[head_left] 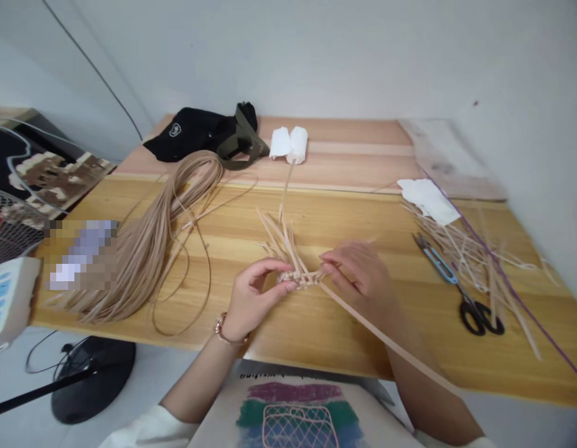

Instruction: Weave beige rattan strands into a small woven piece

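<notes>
A small woven piece (304, 279) of beige flat strips is pinched between the thumb and fingers of my left hand (256, 287), which wears a bracelet. Loose strip ends fan out from the piece toward the back of the table. At its right end, my right hand (358, 270) has thumb and forefinger closed on a beige strip, partly hidden by the fingers. One long strip (381, 336) runs from the piece down past my right forearm. Both hands are just above the wooden table.
A big bundle of beige strips (152, 249) lies left, below a black bag (199, 134). A white paper roll (297, 145) stands at the back. On the right are scissors (456, 283), strip offcuts (465, 249), white paper (428, 199) and a purple strip (516, 283).
</notes>
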The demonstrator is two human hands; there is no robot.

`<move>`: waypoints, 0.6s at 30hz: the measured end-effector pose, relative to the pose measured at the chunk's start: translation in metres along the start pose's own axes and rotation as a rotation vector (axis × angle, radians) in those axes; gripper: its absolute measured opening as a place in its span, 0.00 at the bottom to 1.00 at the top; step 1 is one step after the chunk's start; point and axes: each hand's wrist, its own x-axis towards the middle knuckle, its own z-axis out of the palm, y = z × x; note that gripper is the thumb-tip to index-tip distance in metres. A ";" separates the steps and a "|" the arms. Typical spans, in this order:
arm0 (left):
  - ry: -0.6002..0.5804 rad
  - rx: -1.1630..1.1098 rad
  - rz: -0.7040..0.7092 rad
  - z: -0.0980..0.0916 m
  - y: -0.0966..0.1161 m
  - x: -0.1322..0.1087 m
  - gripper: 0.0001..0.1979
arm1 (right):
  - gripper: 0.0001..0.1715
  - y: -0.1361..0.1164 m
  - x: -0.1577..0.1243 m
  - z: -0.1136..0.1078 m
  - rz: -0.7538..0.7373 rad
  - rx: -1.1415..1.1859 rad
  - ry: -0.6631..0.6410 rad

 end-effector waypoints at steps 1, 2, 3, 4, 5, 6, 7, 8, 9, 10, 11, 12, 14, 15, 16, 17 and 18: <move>0.029 0.004 -0.011 0.001 0.000 0.002 0.11 | 0.06 0.002 0.002 -0.001 -0.006 -0.003 -0.021; 0.046 0.013 -0.017 0.002 0.001 0.003 0.12 | 0.06 0.005 0.003 -0.002 -0.010 -0.001 -0.030; 0.045 0.030 -0.015 0.003 0.002 0.005 0.13 | 0.07 0.006 0.005 -0.002 -0.015 0.006 -0.038; 0.025 0.058 -0.006 0.003 0.003 0.007 0.14 | 0.07 0.008 0.007 -0.003 -0.025 0.013 -0.056; -0.008 0.095 0.010 0.004 0.004 0.008 0.14 | 0.08 0.008 0.008 -0.003 -0.041 0.014 -0.070; -0.046 0.137 0.031 0.003 0.005 0.009 0.14 | 0.08 0.008 0.009 -0.004 -0.057 0.001 -0.071; -0.080 0.178 0.052 0.003 0.006 0.010 0.13 | 0.08 0.007 0.008 -0.004 -0.066 -0.028 -0.041; -0.101 0.209 0.066 0.003 0.007 0.011 0.11 | 0.08 0.006 0.007 -0.004 -0.059 -0.069 0.017; -0.106 0.226 0.071 0.003 0.007 0.012 0.09 | 0.07 0.004 0.004 -0.004 -0.033 -0.113 0.104; -0.093 0.228 0.063 0.003 0.006 0.012 0.08 | 0.07 0.001 0.000 -0.003 0.019 -0.149 0.207; -0.066 0.220 0.045 0.003 0.004 0.013 0.08 | 0.06 -0.001 -0.005 -0.002 0.096 -0.164 0.299; -0.032 0.205 0.019 0.004 0.002 0.013 0.08 | 0.06 -0.004 -0.012 0.000 0.194 -0.151 0.345; 0.032 0.170 -0.028 0.006 -0.002 0.014 0.09 | 0.06 -0.009 -0.025 0.006 0.401 -0.035 0.232; 0.056 0.153 -0.044 0.008 -0.004 0.014 0.09 | 0.08 -0.012 -0.032 0.010 0.483 0.052 0.093; 0.072 0.139 -0.053 0.011 -0.005 0.014 0.10 | 0.10 -0.016 -0.037 0.014 0.524 0.146 -0.060; 0.079 0.127 -0.058 0.013 -0.007 0.014 0.10 | 0.11 -0.020 -0.042 0.018 0.539 0.235 -0.184; 0.079 0.119 -0.057 0.016 -0.007 0.013 0.10 | 0.11 -0.025 -0.045 0.021 0.524 0.321 -0.262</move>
